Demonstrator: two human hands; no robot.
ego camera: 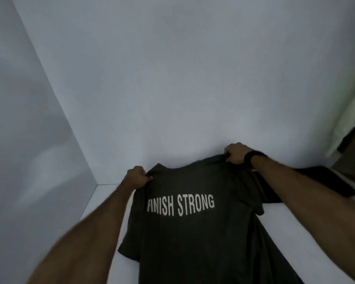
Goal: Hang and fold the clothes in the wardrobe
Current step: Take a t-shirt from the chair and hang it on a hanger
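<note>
Both hands, left hand (pixel 136 177) and right hand (pixel 236 153), grip one dark T-shirt (pixel 193 232) by its shoulders above the white shelf (pixel 102 199).

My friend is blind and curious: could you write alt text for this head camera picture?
Two bare hands, left hand and right hand, grip the shoulders of a dark grey cotton T-shirt printed FINISH STRONG, holding it over a white wardrobe shelf. Pale hanging clothes show at the right edge.

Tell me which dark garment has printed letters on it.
The dark T-shirt held up by both hands: it reads FINISH STRONG in white. The other dark garment, lying at right, shows none.
</note>
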